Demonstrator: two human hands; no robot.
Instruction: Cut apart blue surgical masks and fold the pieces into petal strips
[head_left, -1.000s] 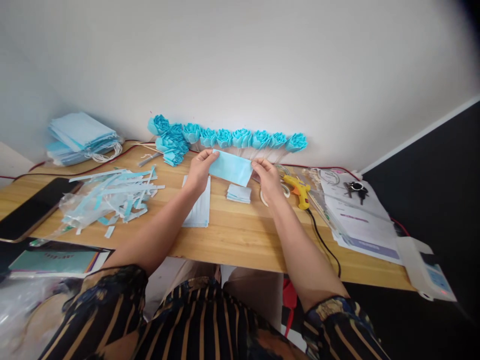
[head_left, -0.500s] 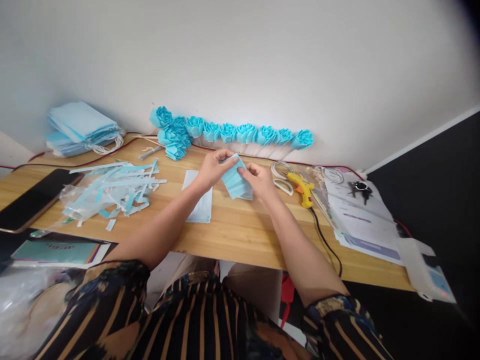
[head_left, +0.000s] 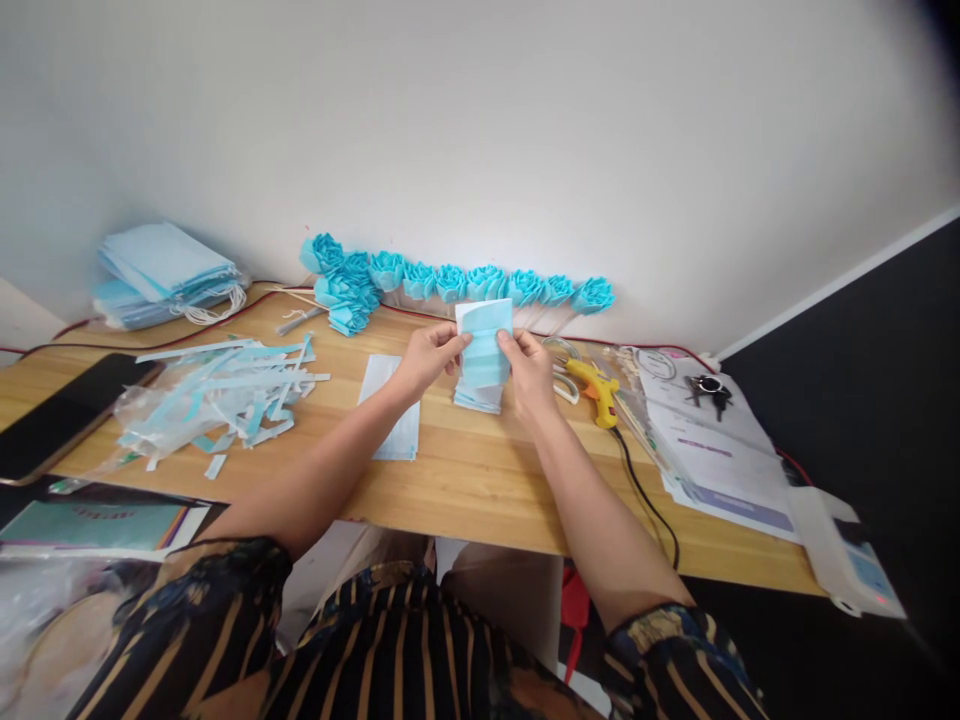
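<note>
Between my two hands a light-blue pleated face mask sheet (head_left: 484, 345) is held upright above the table. My left hand (head_left: 435, 360) pinches its left edge with thumb and fingers. The right edge is gripped by my right hand (head_left: 529, 365), thumb on the front. Just below it lie several more blue cut pieces (head_left: 478, 398), partly covered by the held sheet. A pale mask sheet (head_left: 397, 432) rests on the table, partly behind my left forearm.
Blue mask-fabric flowers (head_left: 451, 283) line the wall. Left are a stack of masks (head_left: 165, 265), cut strips (head_left: 225, 385) and a phone (head_left: 71, 410). Right are a yellow glue gun (head_left: 598, 390) with a black cord, papers (head_left: 705, 450) and keys (head_left: 709, 393).
The mask sheet, tilted and bunched in my hands before, is now straight and upright. My right hand has moved slightly right and my left hand has shifted lower along the sheet's edge.
</note>
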